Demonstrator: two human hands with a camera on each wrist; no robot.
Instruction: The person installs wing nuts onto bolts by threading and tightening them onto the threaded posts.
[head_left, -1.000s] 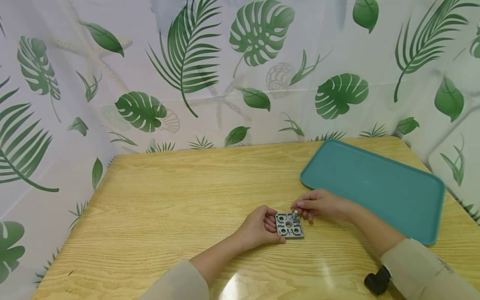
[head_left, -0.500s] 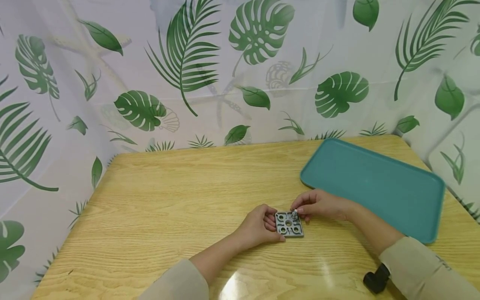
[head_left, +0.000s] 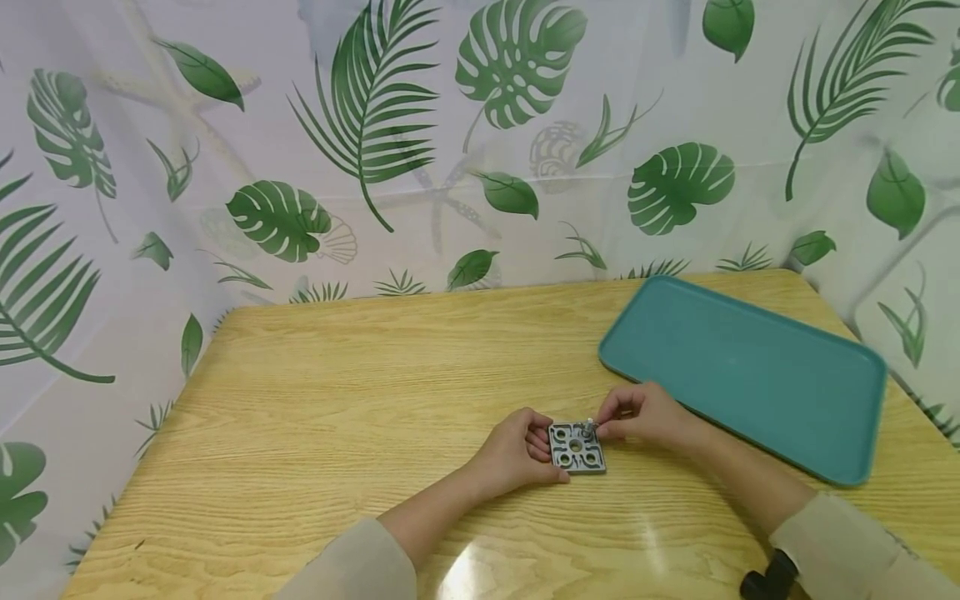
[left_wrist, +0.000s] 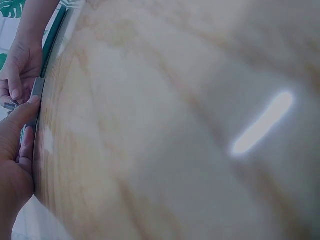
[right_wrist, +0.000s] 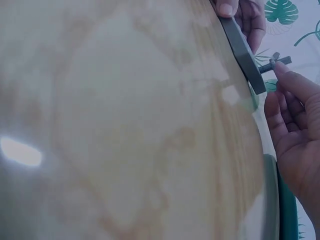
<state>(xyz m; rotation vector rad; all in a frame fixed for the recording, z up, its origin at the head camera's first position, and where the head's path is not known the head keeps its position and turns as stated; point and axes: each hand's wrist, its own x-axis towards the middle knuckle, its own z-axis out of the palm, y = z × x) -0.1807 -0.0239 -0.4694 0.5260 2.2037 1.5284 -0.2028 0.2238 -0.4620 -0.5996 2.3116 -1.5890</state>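
A square grey metal plate (head_left: 584, 467) with several round holes and raised ribs lies near the table's middle. My left hand (head_left: 513, 454) holds it at the left side, thumb at the near edge and fingers curled at the far left. A bolt (right_wrist: 286, 60) stands up from the far right corner hole, with a small wing nut (right_wrist: 273, 62) on its shank. My right hand (head_left: 648, 414) comes from the right and pinches the wing nut, thumb tip on it in the right wrist view. The other right fingers curl beside the plate.
A teal tray (head_left: 750, 375) lies at the right of the wooden table (head_left: 360, 392), behind the right forearm. A leaf-print cloth (head_left: 420, 192) hangs behind and around the table. A black device (head_left: 772, 575) sits at the right cuff.
The right fingers have shifted round the bolt, and the right hand now sits slightly further right with its wrist turned. The left hand and the plate have stayed in place.
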